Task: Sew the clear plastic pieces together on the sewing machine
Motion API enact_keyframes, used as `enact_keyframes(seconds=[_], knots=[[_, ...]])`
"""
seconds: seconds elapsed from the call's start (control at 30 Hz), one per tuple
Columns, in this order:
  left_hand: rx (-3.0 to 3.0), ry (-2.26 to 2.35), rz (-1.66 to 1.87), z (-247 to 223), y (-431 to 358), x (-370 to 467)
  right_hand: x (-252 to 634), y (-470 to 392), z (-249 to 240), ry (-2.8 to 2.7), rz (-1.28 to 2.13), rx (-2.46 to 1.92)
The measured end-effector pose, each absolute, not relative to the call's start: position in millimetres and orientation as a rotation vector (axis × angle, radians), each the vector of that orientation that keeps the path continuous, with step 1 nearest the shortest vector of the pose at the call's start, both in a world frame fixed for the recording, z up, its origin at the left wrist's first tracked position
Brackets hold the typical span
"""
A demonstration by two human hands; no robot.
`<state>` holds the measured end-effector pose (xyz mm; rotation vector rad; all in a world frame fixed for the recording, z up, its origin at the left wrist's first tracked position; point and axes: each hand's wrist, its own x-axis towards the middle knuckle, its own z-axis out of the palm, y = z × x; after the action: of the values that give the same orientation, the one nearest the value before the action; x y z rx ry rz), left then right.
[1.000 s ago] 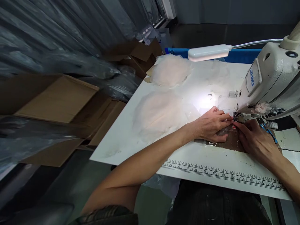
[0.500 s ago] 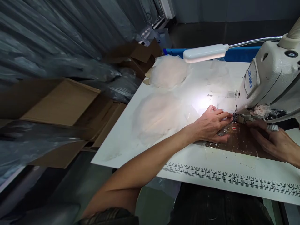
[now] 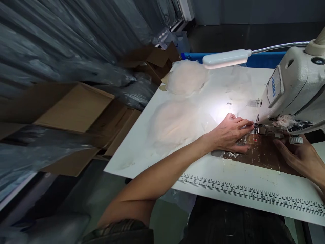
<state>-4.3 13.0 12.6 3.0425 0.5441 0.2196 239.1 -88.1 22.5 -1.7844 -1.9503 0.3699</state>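
Note:
A white sewing machine (image 3: 291,84) stands at the right of the white table (image 3: 122,161). My left hand (image 3: 232,134) lies palm down just left of its presser foot (image 3: 257,128), fingers partly spread, fingertips pressing thin sheer fabric (image 3: 208,122). My right hand (image 3: 301,154) is under the machine head, right of the needle area, its fingers partly hidden behind the machine; what it may hold cannot be made out. Under both hands is a brown plate (image 3: 269,154) with a small red mark. Two pale, rounded fabric pieces (image 3: 175,123) (image 3: 187,77) lie on the table's left part.
A white lamp (image 3: 225,59) hangs over the table's far side. A printed ruler (image 3: 248,195) runs along the near edge. Open cardboard boxes (image 3: 76,108) and clear plastic are at the left. A blue edge (image 3: 266,60) lies behind the table.
The view has shifted slightly, so the scene sits a little further right. My right hand has moved slightly right and its fingers look more bent. My left hand stays beside the presser foot.

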Motion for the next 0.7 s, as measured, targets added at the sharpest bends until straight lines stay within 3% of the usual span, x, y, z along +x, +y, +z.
enact_keyframes(seconds=[0.3, 0.7], knots=[[2.848, 0.616, 0.209, 13, 15, -3, 237, -86, 31, -1.748, 0.441, -1.802], [2.65, 0.586, -0.062, 62, 50, 6, 228, -101, 32, -2.104, 0.575, -1.256]])
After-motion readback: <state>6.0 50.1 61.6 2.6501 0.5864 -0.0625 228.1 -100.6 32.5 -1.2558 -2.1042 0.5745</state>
